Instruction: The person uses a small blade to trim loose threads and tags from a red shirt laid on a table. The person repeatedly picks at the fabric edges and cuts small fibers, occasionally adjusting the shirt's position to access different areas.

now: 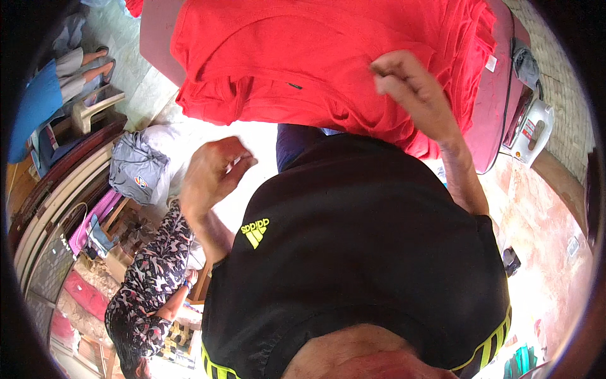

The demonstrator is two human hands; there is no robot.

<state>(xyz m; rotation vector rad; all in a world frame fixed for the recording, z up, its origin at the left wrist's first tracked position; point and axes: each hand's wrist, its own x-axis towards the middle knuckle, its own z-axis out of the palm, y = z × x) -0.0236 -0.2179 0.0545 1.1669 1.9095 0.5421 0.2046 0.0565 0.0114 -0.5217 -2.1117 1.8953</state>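
A pile of red T-shirts (328, 57) lies spread over a padded, dull-red surface (495, 107) in front of me. The top shirt's wide neckline shows, and a small dark label (294, 85) sits near the lower fold. My right hand (413, 91) is over the right part of the red cloth with thumb and fingers curled together; whether it touches the cloth or pinches anything is unclear. My left hand (218, 167) is raised off the pile, left of my body. Its fingers are loosely bent, the thumb stands apart, and no object shows in it.
At the right edge stands a pale clothes iron (535, 132). A grey garment (136, 167) rests on stacked boards (60, 189) at left. One person in a patterned top (151, 278) is at lower left; another in blue (38, 104) is at upper left.
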